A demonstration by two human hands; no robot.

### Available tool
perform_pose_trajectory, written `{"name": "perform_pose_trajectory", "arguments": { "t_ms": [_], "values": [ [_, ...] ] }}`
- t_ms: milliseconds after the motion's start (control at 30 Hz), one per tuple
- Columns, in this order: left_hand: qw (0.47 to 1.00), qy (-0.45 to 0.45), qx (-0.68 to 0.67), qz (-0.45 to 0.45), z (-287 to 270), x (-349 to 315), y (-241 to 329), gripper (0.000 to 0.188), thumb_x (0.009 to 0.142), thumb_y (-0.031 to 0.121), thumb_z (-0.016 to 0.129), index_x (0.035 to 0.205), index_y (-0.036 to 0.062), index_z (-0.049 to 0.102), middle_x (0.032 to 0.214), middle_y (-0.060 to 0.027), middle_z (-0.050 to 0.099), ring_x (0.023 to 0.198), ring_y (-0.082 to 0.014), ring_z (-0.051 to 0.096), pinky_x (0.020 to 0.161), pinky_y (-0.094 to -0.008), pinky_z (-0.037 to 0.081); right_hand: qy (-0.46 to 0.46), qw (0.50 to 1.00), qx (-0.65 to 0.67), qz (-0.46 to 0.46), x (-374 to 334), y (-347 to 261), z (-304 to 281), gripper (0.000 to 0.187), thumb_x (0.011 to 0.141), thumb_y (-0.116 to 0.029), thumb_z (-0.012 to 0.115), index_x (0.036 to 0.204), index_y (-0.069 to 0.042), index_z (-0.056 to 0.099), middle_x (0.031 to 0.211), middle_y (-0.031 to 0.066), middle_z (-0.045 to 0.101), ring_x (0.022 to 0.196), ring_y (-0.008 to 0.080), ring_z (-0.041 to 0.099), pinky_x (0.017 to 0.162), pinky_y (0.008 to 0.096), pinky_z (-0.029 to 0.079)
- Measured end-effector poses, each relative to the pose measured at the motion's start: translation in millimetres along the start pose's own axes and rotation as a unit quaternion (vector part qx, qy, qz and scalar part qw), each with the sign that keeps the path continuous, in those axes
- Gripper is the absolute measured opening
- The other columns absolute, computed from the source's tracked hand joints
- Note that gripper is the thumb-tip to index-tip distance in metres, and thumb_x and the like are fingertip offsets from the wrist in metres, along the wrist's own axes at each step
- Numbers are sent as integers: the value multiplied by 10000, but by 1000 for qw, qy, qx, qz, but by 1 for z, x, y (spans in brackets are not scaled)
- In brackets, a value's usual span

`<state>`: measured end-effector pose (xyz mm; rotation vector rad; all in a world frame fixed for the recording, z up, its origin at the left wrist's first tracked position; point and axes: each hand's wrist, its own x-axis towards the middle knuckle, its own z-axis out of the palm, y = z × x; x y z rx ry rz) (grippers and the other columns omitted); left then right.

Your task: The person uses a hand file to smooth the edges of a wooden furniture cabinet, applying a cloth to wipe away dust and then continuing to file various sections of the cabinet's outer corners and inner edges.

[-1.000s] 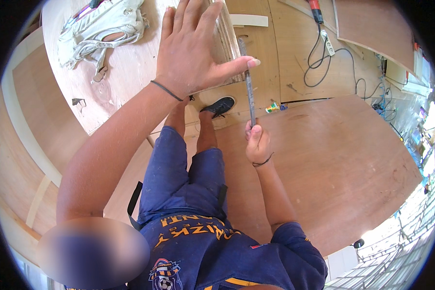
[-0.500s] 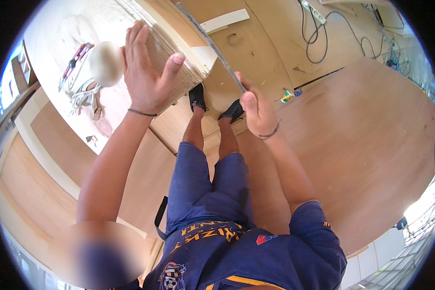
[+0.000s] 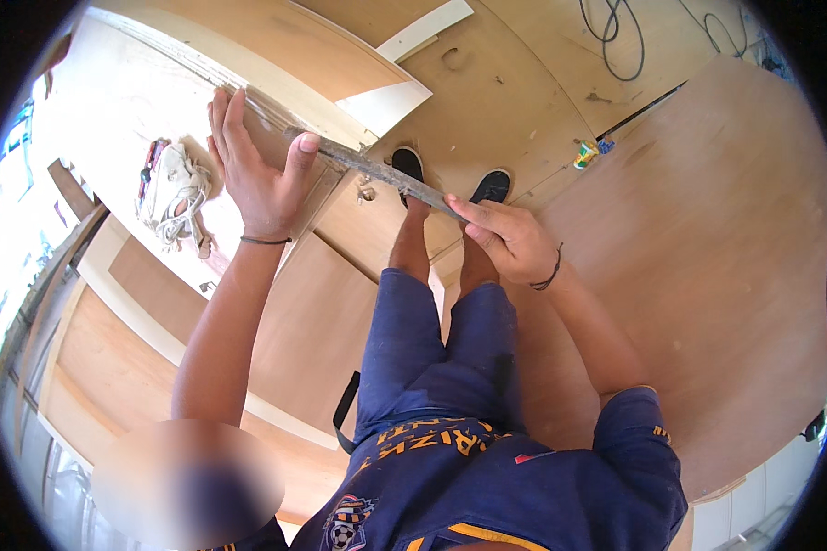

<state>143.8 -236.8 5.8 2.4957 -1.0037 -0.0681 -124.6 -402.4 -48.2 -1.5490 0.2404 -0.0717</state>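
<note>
My right hand [image 3: 508, 241] pinches the near end of a long, thin grey strip [image 3: 386, 174] with a rough, worn face. I cannot tell whether it is a file or a plain bar. Its far end reaches the thumb of my left hand [image 3: 259, 188]. That hand is spread flat over the edge of a pale wooden panel [image 3: 110, 101], fingers pointing away and thumb stretched out. Whether the strip touches the thumb or the panel's edge is hard to make out. Left of my left hand, a bundle of whitish cord or cloth [image 3: 179, 197] lies on the panel.
A large brown board [image 3: 689, 275] fills the right side. On the floor are a yellow-green packet [image 3: 585, 154], a dark cable [image 3: 616, 46] and a white strip of board [image 3: 424, 29]. My feet in black shoes [image 3: 492, 186] stand between the panels.
The grey strip has swung from pointing steeply away to slanting left, its far end now by my left thumb. My right hand turned with it; my left hand remains spread. The view has shifted.
</note>
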Motion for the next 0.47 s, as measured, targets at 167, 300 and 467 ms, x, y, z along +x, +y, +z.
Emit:
{"name": "perform_pose_trajectory", "arguments": {
  "t_ms": [167, 300, 467],
  "values": [
    [999, 8, -16, -35, 3, 5, 7, 837, 883, 586, 585, 1383, -50, 370, 1498, -267, 314, 1412, -400, 268, 1159, -491, 166, 1, 1000, -7, 7, 26, 14, 14, 384, 956, -94, 539, 1336, -41, 540, 1206, 158, 647, 1013, 321, 655, 872, 343, 509],
    [998, 6, -51, -44, 4, 4, 6, 754, 949, 527, 515, 1373, -78, 365, 1495, -270, 315, 1414, -398, 261, 1161, -468, 178, -14, 1000, -9, 14, 67, 24, 25, 391, 959, -79, 515, 1348, -69, 544, 1198, 124, 663, 924, 301, 665, 832, 343, 505],
    [998, -3, -64, -16, 3, 0, -3, 792, 947, 574, 483, 1409, -52, 333, 1526, -259, 260, 1430, -396, 222, 1164, -469, 175, -24, 992, 108, 65, 37, 13, -1, 401, 976, -109, 506, 1375, -135, 542, 1245, 147, 646, 1081, 218, 649, 956, 322, 479]
  ]
}}
